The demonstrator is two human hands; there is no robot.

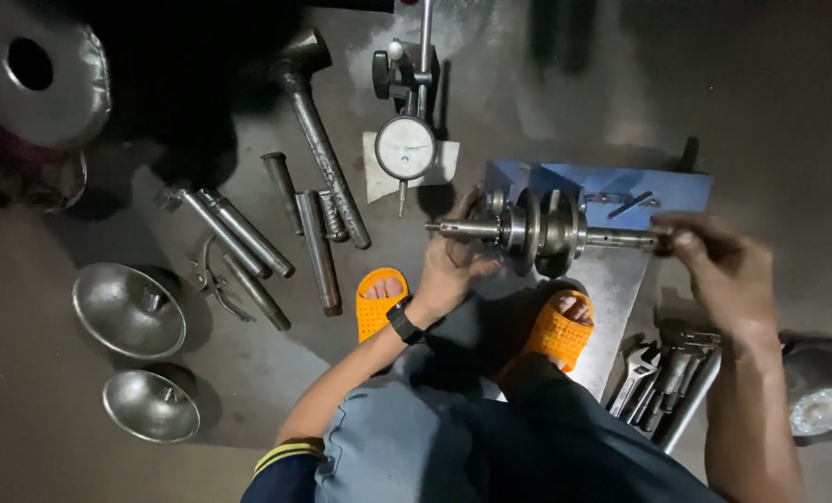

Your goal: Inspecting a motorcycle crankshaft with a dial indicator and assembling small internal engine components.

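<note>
Head view looks straight down on a person crouched on a dark floor (789,112), both feet in orange slotted sandals (379,300). Between the hands lies a steel crankshaft (539,229), set level across a blue metal stand (612,184) just ahead of the sandals. The left hand (453,265), a black watch on its wrist, cups the crankshaft's left journal from below, its grip closed loosely around the shaft near the thin threaded end. The right hand (719,265) pinches the far right tip of the shaft, fingers together on it.

Beyond the left end of the crankshaft a dial gauge (405,147) stands on its post over a pale cloth. To its left a long hammer (315,121) lies slanted on the floor, with several steel punches and rods (276,242) scattered beside it and a pair of pliers (213,279) among them. Two shiny metal bowls (129,309) sit toward the floor's left edge, one nearer the person than the other. Under the right forearm a pile of wrenches (663,377) rests beside the stand, and a round grey container (818,387) sits at the right edge.
</note>
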